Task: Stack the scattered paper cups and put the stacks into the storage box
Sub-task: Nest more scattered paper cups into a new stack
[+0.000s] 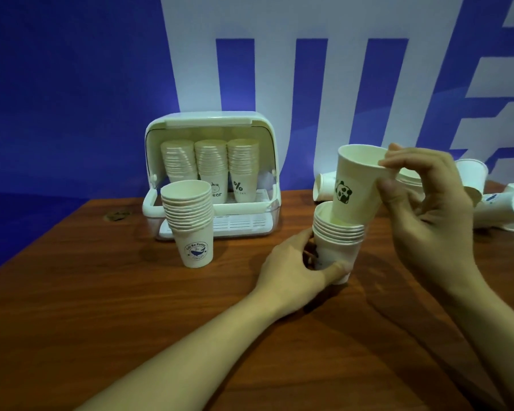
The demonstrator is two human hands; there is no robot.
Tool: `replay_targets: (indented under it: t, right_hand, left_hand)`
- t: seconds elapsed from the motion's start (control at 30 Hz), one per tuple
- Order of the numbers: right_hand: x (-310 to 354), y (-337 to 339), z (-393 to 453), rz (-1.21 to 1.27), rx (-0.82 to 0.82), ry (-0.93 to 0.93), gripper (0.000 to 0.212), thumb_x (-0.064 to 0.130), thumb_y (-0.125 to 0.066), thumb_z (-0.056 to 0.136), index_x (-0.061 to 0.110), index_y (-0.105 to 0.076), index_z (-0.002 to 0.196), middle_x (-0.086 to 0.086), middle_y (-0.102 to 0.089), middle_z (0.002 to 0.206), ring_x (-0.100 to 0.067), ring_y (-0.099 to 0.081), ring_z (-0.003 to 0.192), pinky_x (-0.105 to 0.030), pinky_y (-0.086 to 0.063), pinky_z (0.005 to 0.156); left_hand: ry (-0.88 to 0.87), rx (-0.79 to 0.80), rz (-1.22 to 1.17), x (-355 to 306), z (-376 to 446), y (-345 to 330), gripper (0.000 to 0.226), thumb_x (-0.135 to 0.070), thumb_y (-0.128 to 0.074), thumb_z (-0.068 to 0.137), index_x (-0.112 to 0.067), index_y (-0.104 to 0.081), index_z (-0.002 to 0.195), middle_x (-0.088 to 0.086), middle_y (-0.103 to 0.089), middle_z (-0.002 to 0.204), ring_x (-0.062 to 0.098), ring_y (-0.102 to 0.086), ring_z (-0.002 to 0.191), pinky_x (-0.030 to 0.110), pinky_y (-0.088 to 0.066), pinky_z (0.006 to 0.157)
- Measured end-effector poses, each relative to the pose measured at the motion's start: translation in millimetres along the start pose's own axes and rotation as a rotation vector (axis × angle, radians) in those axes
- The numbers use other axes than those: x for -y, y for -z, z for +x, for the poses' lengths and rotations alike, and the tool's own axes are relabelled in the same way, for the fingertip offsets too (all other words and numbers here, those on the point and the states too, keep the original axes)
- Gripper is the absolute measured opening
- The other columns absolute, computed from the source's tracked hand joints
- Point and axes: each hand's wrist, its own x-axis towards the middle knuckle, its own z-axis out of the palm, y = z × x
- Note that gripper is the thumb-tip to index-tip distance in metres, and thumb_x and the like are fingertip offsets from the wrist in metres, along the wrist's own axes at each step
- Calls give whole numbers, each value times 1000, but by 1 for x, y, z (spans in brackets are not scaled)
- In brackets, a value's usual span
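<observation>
While left hand (pixel 291 262) grips stack (pixel 337 241), right hand (pixel 428 200) holds cup (pixel 359 185) above.

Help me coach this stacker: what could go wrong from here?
1. The panda cup, pinched at its rim by the right hand, enters the held stack tilted; it may jam or crush.
2. The left hand grips that stack low, so pushing down could tip it.
3. The finished stack stands free nearby and could be knocked.
</observation>
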Motion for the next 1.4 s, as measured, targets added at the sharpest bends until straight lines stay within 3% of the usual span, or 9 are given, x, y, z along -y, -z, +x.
replay_targets:
  t: [0.27, 0.33, 0.47, 0.67, 0.9, 1.03, 1.17, 1.23, 1.4]
  right_hand:
    - [-4, -4, -2, -87, 67, -23, 17, -2, -62, 96, 11, -66, 106, -8, -57, 119, -11, -58, 119, -20, -51, 95]
    - [-8, -6, -4, -153, 182, -62, 12, 13, -61, 97, 13, -70, 105, -2, -56, 121, -9, -55, 121, -26, -50, 96]
    - [-6, -17, -13, -138, 272, -238, 42, 43, -54, 97, 22, -60, 132, 9, -58, 129, -3, -55, 122, -29, -48, 99]
    - [-13, -17, -17, -144, 365, -477, 63, 64, -45, 96, 28, -51, 147, 18, -61, 122, 23, -54, 103, 2, -38, 82]
    - [-15, -21, -22, -273, 417, -414, 65, 62, -31, 95, 30, -46, 150, 16, -47, 147, 10, -29, 131, -28, -29, 108]
    - [-13, -30, -34, 37, 308, -543, 29, 62, -43, 97, 59, -48, 126, 25, -62, 127, -3, -56, 124, -48, -46, 106]
    - [-15, -34, -35, 312, 84, -636, 38, 56, -49, 101, 46, -51, 138, 15, -63, 134, -6, -58, 127, -44, -48, 104]
    - [-30, -24, -25, 65, 1, -580, 36, 44, -47, 105, 39, -51, 141, 21, -59, 137, 6, -52, 126, -34, -45, 106]
    - [-119, 9, 7, -825, 232, -621, 55, 28, -57, 98, 25, -42, 151, -5, -26, 166, -26, -15, 155, -59, -16, 122]
  left_hand:
    - [9, -3, -6, -1, 0, -1, 64, -72, -76, 68, -44, -64, 124, -18, -73, 112, 6, -68, 99, 43, -59, 92]
    - [-1, -12, -2, -2, 1, -1, 63, -70, -77, 69, -43, -64, 125, -17, -74, 110, 6, -69, 97, 44, -60, 89]
    - [-11, -15, -15, 1, 2, -2, 53, -63, -80, 74, -43, -66, 120, -15, -75, 106, 8, -71, 94, 45, -60, 87]
    - [-26, -12, 16, -2, 1, -1, 65, -70, -72, 68, -45, -63, 127, -17, -73, 110, 4, -69, 97, 41, -60, 89]
    - [-18, -24, 2, -1, 0, 1, 60, -64, -81, 73, -44, -62, 127, -17, -73, 112, 4, -69, 97, 40, -60, 88]
    - [8, -35, -9, -6, -5, 1, 62, -68, -81, 73, -43, -62, 127, -20, -73, 114, 0, -69, 100, 38, -61, 89]
    - [20, -90, 14, -9, -6, 1, 74, -74, -76, 67, -41, -61, 132, -22, -72, 120, -2, -68, 109, 35, -60, 95]
    - [35, -115, 40, -8, -3, 1, 70, -71, -77, 71, -39, -59, 130, -21, -71, 121, 1, -67, 110, 31, -58, 94]
    - [61, -108, 28, -4, 1, 0, 74, -79, -69, 63, -39, -60, 125, -22, -72, 118, 2, -67, 109, 31, -58, 93]
